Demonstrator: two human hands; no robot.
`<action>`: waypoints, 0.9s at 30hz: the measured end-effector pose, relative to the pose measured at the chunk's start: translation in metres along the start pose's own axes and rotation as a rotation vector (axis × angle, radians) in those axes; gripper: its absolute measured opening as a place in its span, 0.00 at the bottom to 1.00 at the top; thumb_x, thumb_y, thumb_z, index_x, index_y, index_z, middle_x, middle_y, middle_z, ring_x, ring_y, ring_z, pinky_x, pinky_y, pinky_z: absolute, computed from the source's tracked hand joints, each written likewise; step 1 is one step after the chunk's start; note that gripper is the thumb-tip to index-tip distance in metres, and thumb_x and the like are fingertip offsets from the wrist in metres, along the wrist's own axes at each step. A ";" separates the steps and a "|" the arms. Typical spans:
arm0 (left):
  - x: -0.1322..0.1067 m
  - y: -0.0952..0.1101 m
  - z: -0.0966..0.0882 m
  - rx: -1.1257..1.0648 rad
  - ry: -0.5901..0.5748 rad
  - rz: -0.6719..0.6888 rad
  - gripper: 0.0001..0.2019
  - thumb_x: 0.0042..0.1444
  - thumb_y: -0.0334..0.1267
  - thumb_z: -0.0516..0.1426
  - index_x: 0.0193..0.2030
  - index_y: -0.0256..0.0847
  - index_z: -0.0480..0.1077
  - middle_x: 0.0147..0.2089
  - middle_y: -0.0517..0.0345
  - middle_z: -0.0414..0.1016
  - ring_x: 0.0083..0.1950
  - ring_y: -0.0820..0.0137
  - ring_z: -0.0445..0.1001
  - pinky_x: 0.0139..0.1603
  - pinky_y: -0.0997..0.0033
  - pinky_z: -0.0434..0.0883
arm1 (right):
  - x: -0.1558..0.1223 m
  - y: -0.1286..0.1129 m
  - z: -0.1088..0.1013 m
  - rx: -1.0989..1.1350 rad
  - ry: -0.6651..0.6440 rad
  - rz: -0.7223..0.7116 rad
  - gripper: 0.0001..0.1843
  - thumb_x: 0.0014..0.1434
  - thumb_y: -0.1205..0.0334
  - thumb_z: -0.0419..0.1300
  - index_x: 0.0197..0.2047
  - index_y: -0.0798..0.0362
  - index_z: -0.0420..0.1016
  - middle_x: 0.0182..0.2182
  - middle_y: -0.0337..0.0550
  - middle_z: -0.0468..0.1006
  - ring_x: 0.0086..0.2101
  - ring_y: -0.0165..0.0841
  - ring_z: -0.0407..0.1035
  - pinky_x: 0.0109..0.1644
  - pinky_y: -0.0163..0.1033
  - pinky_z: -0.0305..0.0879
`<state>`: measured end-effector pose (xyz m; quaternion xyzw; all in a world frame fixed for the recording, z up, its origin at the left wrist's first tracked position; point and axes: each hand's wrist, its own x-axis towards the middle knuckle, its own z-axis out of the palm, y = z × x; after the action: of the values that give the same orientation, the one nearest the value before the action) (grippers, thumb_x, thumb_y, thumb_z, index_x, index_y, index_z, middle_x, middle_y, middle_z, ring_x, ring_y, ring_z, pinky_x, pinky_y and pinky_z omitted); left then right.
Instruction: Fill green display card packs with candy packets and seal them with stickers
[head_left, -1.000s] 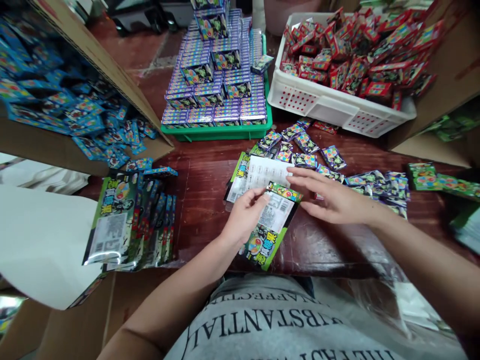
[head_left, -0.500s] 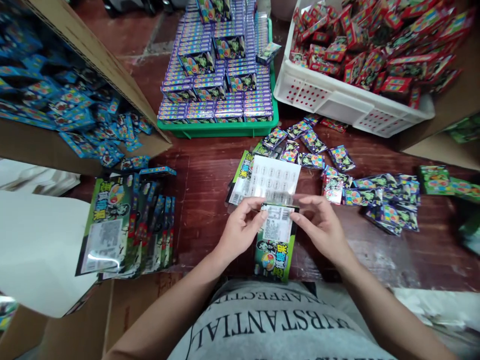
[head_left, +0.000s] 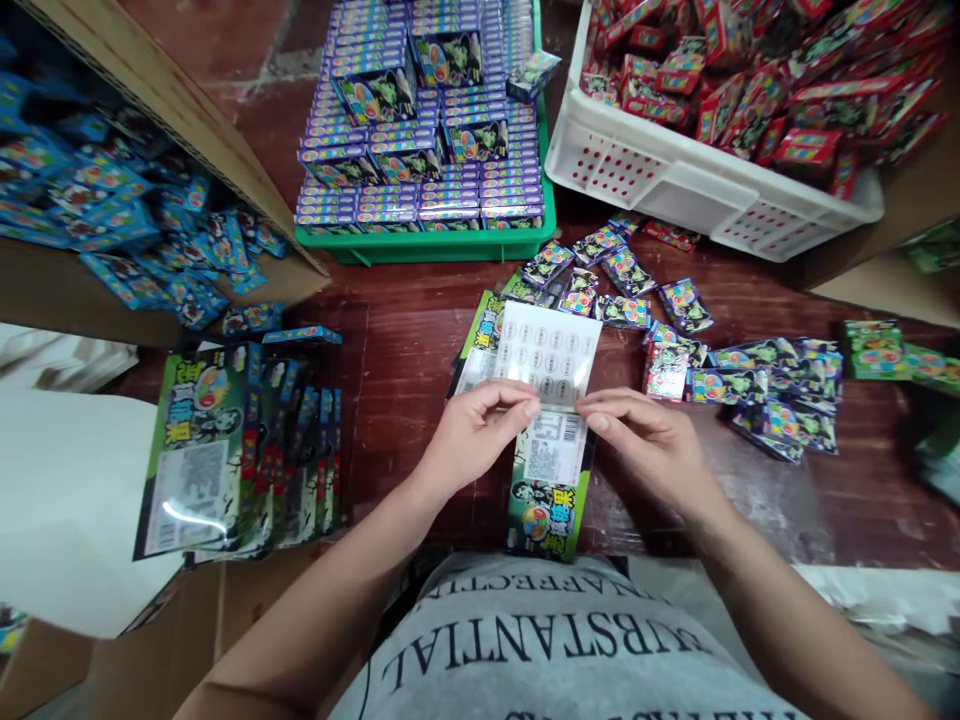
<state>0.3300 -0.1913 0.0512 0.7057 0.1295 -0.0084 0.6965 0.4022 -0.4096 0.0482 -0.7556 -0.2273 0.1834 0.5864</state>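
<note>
A flat green-and-black printed candy bag (head_left: 549,505) with a white label lies before me at the table's front edge. My left hand (head_left: 480,425) is closed, thumb and forefinger pinching the left side of the bag's clear top edge. At the right corner of that edge, my right hand (head_left: 649,435) pinches too, its fingers bent together. Just beyond my fingertips lies a white sheet of round stickers (head_left: 551,345), its near end under the clear plastic. Partly beneath the sheet rest more printed bags (head_left: 484,335).
Small purple candy boxes (head_left: 750,375) lie scattered to the right. Behind stand a green crate (head_left: 435,248) of stacked boxes and a white basket (head_left: 675,195) of red ones. A carton (head_left: 187,110) with blue packs and a row of filled bags (head_left: 202,450) are at left.
Both hands have moved slightly up to the bag's top edge, and their fingers have closed on the clear plastic there. The view has shifted a little.
</note>
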 end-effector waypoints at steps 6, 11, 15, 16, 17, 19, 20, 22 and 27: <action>0.008 0.012 -0.003 0.076 -0.046 -0.084 0.06 0.57 0.38 0.64 0.39 0.39 0.78 0.38 0.56 0.81 0.38 0.70 0.77 0.42 0.68 0.74 | 0.013 -0.009 -0.001 0.037 0.032 0.243 0.10 0.58 0.51 0.69 0.38 0.47 0.81 0.36 0.40 0.83 0.36 0.34 0.75 0.43 0.43 0.72; 0.019 0.016 -0.008 0.062 -0.091 -0.108 0.07 0.57 0.39 0.64 0.35 0.38 0.79 0.36 0.57 0.81 0.36 0.71 0.76 0.42 0.69 0.73 | 0.023 -0.010 -0.006 0.073 -0.010 0.327 0.11 0.56 0.49 0.71 0.34 0.48 0.83 0.34 0.39 0.84 0.35 0.34 0.75 0.46 0.44 0.71; 0.019 0.014 -0.014 0.060 -0.175 -0.117 0.09 0.56 0.41 0.66 0.40 0.39 0.80 0.40 0.54 0.83 0.40 0.69 0.78 0.46 0.67 0.74 | 0.023 -0.009 -0.016 0.077 -0.101 0.261 0.08 0.58 0.51 0.69 0.36 0.45 0.85 0.37 0.40 0.85 0.37 0.35 0.77 0.47 0.44 0.72; 0.018 0.013 -0.015 0.061 -0.183 -0.106 0.10 0.55 0.41 0.67 0.41 0.39 0.80 0.40 0.54 0.83 0.41 0.68 0.79 0.47 0.66 0.74 | 0.021 -0.008 -0.018 0.075 -0.134 0.223 0.08 0.60 0.51 0.68 0.37 0.44 0.85 0.39 0.40 0.85 0.39 0.35 0.77 0.48 0.44 0.72; 0.017 0.012 -0.016 0.070 -0.187 -0.088 0.10 0.55 0.41 0.67 0.41 0.39 0.80 0.41 0.54 0.83 0.41 0.68 0.79 0.47 0.66 0.74 | 0.020 -0.007 -0.021 0.064 -0.168 0.180 0.07 0.61 0.52 0.68 0.37 0.44 0.85 0.41 0.40 0.84 0.40 0.35 0.77 0.49 0.44 0.72; 0.015 0.009 -0.017 0.115 -0.193 -0.045 0.08 0.55 0.40 0.66 0.38 0.40 0.79 0.40 0.54 0.83 0.41 0.68 0.79 0.47 0.66 0.74 | 0.021 -0.004 -0.024 0.010 -0.234 0.085 0.06 0.63 0.53 0.66 0.38 0.42 0.84 0.44 0.40 0.83 0.43 0.36 0.77 0.50 0.45 0.72; 0.015 0.008 -0.018 0.152 -0.198 -0.024 0.07 0.57 0.40 0.65 0.37 0.40 0.79 0.40 0.55 0.83 0.40 0.68 0.79 0.46 0.66 0.74 | 0.022 -0.002 -0.026 -0.036 -0.264 0.030 0.06 0.64 0.53 0.65 0.39 0.42 0.84 0.46 0.41 0.82 0.45 0.37 0.76 0.51 0.47 0.72; 0.018 0.008 -0.020 0.259 -0.213 0.022 0.06 0.60 0.41 0.63 0.38 0.42 0.78 0.40 0.55 0.82 0.40 0.67 0.78 0.45 0.65 0.74 | 0.032 0.002 -0.029 -0.167 -0.275 -0.091 0.07 0.65 0.52 0.63 0.42 0.41 0.83 0.51 0.42 0.79 0.52 0.40 0.73 0.56 0.51 0.70; 0.052 0.016 -0.024 0.624 -0.134 0.295 0.07 0.61 0.41 0.62 0.43 0.43 0.77 0.54 0.51 0.77 0.56 0.62 0.75 0.60 0.57 0.68 | 0.086 0.025 -0.031 -0.573 -0.025 -0.285 0.27 0.60 0.46 0.67 0.60 0.46 0.73 0.61 0.54 0.71 0.61 0.52 0.62 0.65 0.65 0.56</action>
<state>0.3792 -0.1592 0.0571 0.8937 -0.0285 0.0071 0.4478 0.4942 -0.3919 0.0304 -0.8481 -0.3804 0.0371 0.3668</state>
